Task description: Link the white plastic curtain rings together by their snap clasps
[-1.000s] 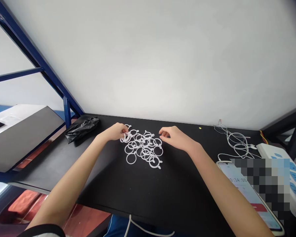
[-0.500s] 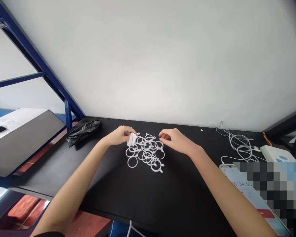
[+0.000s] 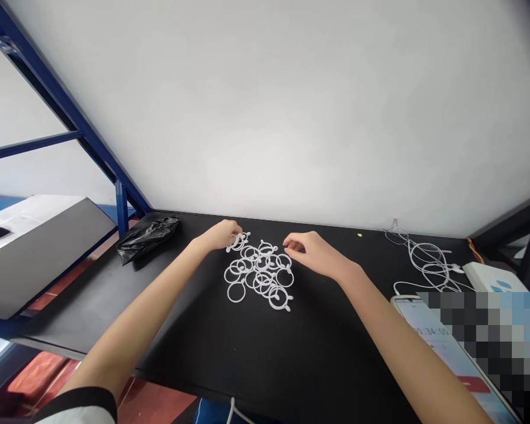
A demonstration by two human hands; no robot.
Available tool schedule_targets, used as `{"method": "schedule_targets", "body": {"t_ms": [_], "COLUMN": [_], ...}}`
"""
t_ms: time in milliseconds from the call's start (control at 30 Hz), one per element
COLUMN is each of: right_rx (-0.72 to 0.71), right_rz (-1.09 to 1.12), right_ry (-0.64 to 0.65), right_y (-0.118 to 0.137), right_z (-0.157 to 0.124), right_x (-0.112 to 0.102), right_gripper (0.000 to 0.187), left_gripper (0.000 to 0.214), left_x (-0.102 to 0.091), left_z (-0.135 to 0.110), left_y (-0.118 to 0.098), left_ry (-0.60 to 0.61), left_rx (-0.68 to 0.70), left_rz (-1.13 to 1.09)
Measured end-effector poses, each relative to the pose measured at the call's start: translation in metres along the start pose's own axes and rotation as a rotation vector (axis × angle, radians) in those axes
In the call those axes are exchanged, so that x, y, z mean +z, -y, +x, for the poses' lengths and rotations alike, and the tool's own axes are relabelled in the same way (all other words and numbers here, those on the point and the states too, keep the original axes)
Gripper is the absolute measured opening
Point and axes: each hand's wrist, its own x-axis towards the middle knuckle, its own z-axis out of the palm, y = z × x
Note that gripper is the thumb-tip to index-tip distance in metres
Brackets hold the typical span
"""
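Note:
A loose pile of white plastic curtain rings (image 3: 265, 281), each with a small eyelet, lies on the black tabletop (image 3: 247, 359). At the pile's far left edge, my left hand (image 3: 222, 234) has its fingers closed on a few curtain rings (image 3: 238, 241), which fan out below the fingertips. The fingers partly hide these rings. On the other side, my right hand (image 3: 308, 250) hovers just beside the pile, its fingers curved with a gap between thumb and forefinger. Nothing shows in that hand.
A crumpled black plastic bag (image 3: 148, 239) lies at the far left of the table. To the right are a tangled white cable (image 3: 428, 262), a phone (image 3: 428, 330) and a white box (image 3: 490, 274). A blue metal frame (image 3: 88, 141) rises on the left; a pale wall stands behind.
My left hand has moved slightly away from me, and the rings at its fingers have gone from an upright bunch to a tilted, spread cluster. My right hand has barely moved.

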Motion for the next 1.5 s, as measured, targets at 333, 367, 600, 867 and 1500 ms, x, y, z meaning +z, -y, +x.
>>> {"method": "schedule_targets", "body": {"t_ms": [333,367,600,867,1500], "right_rx": [0.0,-0.001,-0.02,-0.069,0.022], "right_rz": [0.004,0.004,0.015,0.085,0.357], "right_ry": [0.0,0.0,-0.016,-0.21,0.07], "right_y": [0.006,0.006,0.005,0.003,0.015], "right_z": [-0.001,-0.001,-0.001,0.004,0.005], "right_x": [-0.001,-0.001,-0.001,-0.001,0.017], "right_gripper": [0.015,0.015,0.015,0.016,0.033], "left_gripper": [0.035,0.035,0.027,0.044,0.015], "left_x": [0.007,0.007,-0.006,-0.012,0.037], "left_z": [0.013,0.014,0.002,-0.031,-0.056], "left_y": [-0.002,-0.002,-0.022,-0.075,-0.093], "left_ry": [-0.011,-0.014,-0.166,-0.372,-0.541], "left_rx": [-0.046,-0.042,0.058,0.448,0.395], "left_rz": [0.096,0.09,-0.029,-0.305,-0.275]}}
